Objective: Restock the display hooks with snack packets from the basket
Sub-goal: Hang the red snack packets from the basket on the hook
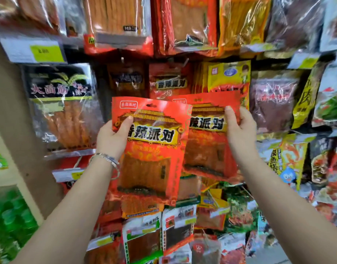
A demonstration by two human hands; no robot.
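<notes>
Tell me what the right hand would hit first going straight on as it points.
Likely the right hand, holding its red packet, meets the hanging yellow packets first; depth unclear.

Glossy red plastic packets point(152, 147), crinkled clear film windows; shiny metal bracelet point(108, 159).

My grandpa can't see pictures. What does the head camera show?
The left hand and right hand each hold a red snack packet up before a wall of hanging snacks. The left packet overlaps the right packet; a bracelet circles the left wrist.
</notes>
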